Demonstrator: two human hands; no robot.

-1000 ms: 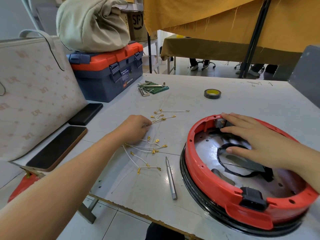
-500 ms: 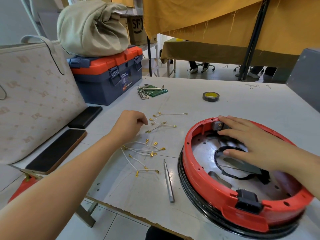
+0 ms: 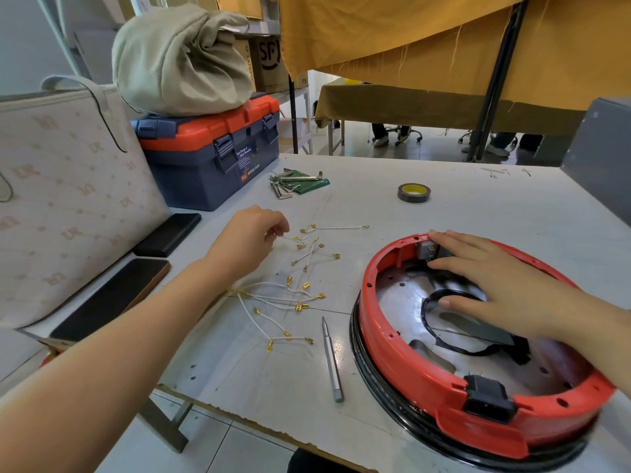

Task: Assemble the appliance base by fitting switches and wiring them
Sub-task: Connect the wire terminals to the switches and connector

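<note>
Table [image 3: 478, 206]: white top that carries everything below.
Base [image 3: 392, 336]: red ring on a black rim, at the table's near right; grey switch [image 3: 424, 250] fitted in its far wall.
Right hand [image 3: 495, 285]: flat with fingers straight, resting across the base, fingertips at the switch.
Left hand [image 3: 249, 238]: fingers curled, pinching one white wire [image 3: 290, 239].
Wires [image 3: 283, 295]: loose, gold-tipped, left of the base.
Screwdriver [image 3: 332, 360]: between wires and base.

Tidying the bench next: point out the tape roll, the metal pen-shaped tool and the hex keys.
tape roll [image 3: 413, 192]: head view, on its yellow core.
metal pen-shaped tool [image 3: 331, 361]: head view, mid-shaft.
hex keys [image 3: 293, 181]: head view, on the bundle beside the green holder.
</note>
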